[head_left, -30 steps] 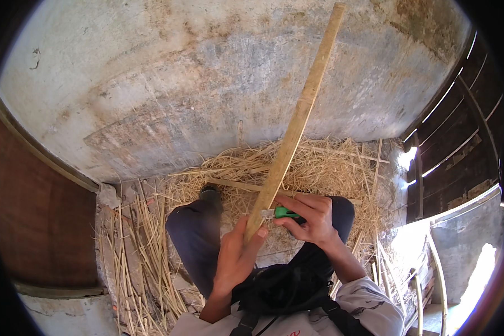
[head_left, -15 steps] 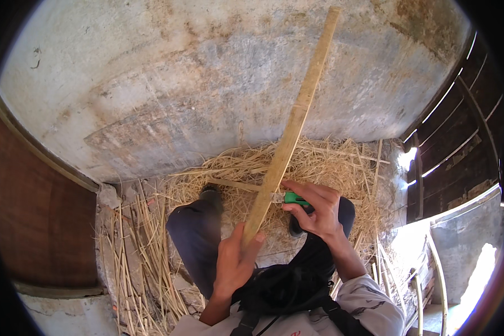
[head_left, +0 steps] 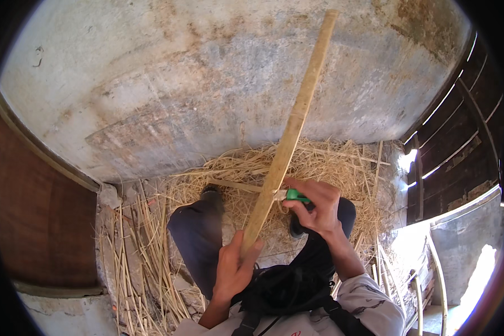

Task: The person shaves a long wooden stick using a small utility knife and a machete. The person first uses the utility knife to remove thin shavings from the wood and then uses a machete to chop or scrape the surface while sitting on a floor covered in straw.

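Note:
A long flat bamboo strip (head_left: 288,137) slants up and away from my lap toward the wall, with a node ring partway along it. Its near end is in my left hand (head_left: 235,266), the fingers wrapped round it. My right hand (head_left: 318,206) grips a green-handled utility knife (head_left: 298,195) between thumb and fingers. The short pale blade meets the strip's right edge, a little beyond my left hand. Part of the knife handle is hidden by my fingers.
Bamboo shavings (head_left: 341,162) are heaped on the floor between my knees and the stained concrete wall (head_left: 207,84). Thin bamboo sticks (head_left: 143,257) lie at the left. Slatted dark boards (head_left: 453,140) stand at the right, a brown panel (head_left: 39,207) at the far left.
The knife has shifted very slightly to the right along with my right hand, and more of its blade shows. The strip and my left hand are slightly lower.

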A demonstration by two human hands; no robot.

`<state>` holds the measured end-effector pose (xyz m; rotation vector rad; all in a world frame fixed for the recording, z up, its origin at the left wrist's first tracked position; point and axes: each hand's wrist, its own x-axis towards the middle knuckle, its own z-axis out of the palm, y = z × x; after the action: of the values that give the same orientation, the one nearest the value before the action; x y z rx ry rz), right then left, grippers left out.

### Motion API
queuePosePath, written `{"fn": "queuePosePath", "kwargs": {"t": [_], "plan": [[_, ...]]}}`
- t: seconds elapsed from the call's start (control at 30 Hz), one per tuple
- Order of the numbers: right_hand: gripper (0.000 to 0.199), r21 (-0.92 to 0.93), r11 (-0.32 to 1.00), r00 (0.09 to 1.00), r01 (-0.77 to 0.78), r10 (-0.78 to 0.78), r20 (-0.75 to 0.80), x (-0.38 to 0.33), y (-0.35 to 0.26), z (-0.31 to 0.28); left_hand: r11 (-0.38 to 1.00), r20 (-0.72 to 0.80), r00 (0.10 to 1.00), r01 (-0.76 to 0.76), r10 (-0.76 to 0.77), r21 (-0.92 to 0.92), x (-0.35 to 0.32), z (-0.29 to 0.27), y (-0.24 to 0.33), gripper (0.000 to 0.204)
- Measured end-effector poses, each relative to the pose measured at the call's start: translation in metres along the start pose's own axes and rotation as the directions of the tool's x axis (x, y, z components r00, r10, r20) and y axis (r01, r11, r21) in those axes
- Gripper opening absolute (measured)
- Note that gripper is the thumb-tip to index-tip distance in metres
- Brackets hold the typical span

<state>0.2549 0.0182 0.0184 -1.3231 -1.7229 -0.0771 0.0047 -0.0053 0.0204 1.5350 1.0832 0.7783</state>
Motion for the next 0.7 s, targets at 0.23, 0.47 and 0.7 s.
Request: {"fn": "queuePosePath", "kwargs": {"t": [0.23,0.47,0.7], "plan": [[0.035,0.025,0.998,0.991,-0.065,0.068,-0.119,0.027,0.017,-0.017,0.999,0.042,0.999,0.011,-0.009,-0.040,-0.014,0.000,-0.011,0.013],[0.032,-0.008,0.998,0.974,-0.067,0.064,-0.216,0.036,0.043,-0.013,0.998,0.072,0.996,0.059,-0.058,-0.016,-0.026,-0.007,-0.020,0.015],[0.040,0.333,0.848,0.775,-0.411,0.518,-0.361,0.055,0.137,-0.059,0.997,0.307,0.952,-0.010,-0.014,0.077,-0.055,-0.017,-0.053,0.024]]}}
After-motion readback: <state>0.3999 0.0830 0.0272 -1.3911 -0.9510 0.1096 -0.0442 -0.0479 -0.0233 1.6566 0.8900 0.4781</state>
